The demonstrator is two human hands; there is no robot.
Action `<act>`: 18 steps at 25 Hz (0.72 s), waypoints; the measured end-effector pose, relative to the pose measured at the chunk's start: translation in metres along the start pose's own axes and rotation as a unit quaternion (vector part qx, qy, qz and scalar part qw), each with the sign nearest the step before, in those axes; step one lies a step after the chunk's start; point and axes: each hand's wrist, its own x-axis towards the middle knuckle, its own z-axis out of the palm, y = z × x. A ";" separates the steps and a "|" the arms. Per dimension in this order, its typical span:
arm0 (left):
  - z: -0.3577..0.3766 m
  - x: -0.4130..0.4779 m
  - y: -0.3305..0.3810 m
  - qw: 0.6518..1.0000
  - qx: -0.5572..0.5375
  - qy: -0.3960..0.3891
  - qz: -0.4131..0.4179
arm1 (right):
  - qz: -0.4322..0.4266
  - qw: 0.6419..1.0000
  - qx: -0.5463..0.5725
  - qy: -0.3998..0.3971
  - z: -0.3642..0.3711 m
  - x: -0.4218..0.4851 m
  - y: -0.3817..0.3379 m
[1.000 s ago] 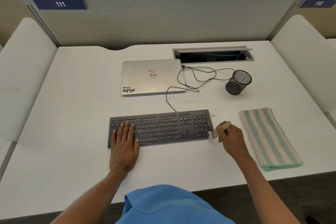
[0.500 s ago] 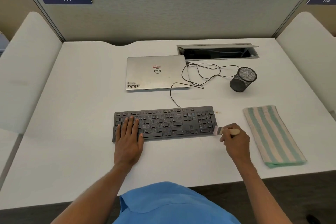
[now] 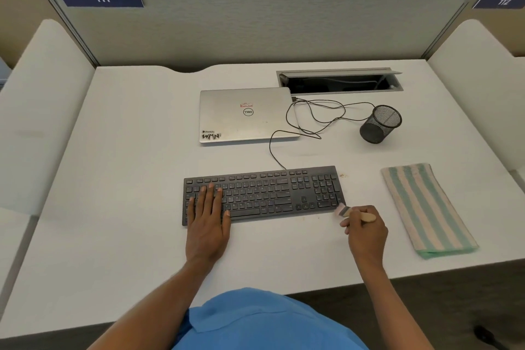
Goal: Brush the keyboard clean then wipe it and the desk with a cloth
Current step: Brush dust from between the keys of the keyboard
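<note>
Flat on the keyboard's (image 3: 262,194) left keys lay the left hand (image 3: 208,219), fingers straight and slightly spread. Fingers of the right hand (image 3: 366,231) curled round a small brush (image 3: 355,214), its wooden handle jutting right and its pale bristles at the keyboard's near right corner. On the white desk (image 3: 113,179), the striped cloth (image 3: 426,207) lay folded, right of that hand and apart from it. Behind the keyboard sat a closed laptop (image 3: 247,116), a looped cable (image 3: 312,119) and a mesh cup (image 3: 380,123).
</note>
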 end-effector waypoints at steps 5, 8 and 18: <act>-0.001 -0.001 -0.003 1.000 0.001 -0.012 0.001 | 0.024 0.997 0.038 -0.067 0.026 -0.023 -0.005; -0.002 -0.001 -0.003 1.000 0.003 -0.016 0.000 | 0.032 0.995 0.046 -0.086 0.026 -0.026 -0.013; -0.003 -0.001 -0.004 1.000 0.006 -0.025 0.005 | 0.078 0.993 0.075 -0.037 0.056 -0.044 -0.027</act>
